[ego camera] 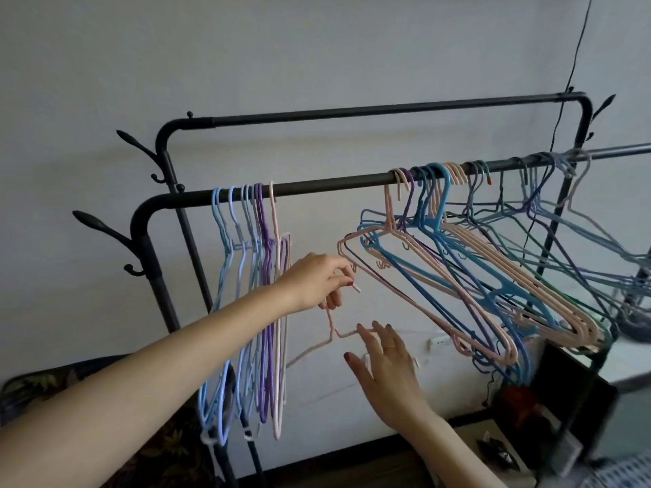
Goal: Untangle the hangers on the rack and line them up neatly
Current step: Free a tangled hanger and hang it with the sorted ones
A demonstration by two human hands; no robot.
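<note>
At the centre of the frame we see the fingers (343, 276) of the left hand (315, 280) pinched round the hook of a thin pale pink wire hanger (331, 331), which hangs free of the rack below that hand. Just below and right of it, the right hand (385, 364) is spread, its fingers straight and relaxed, and its fingertips touch the right shoulder of the same pink hanger without gripping it. Both bare forearms reach in from the lower edge, the left one from the lower left corner.

Left of the hands, a tidy row of light blue, purple and pink hangers (253, 311) hangs close together and straight down from the front rail (317, 187) of the black metal clothes rack (148, 248). To the right of centre, a tangled bunch of pink, blue, purple and green hangers (475, 276) hangs on the same rail, tilted and crossed through one another, reaching toward the right edge. A second, bare rail (387, 108) runs behind and above. A thin black cable (577, 47) drops from the upper right against the pale wall (246, 65). At the lower left we see a dark leaf-patterned fabric (35, 385).
</note>
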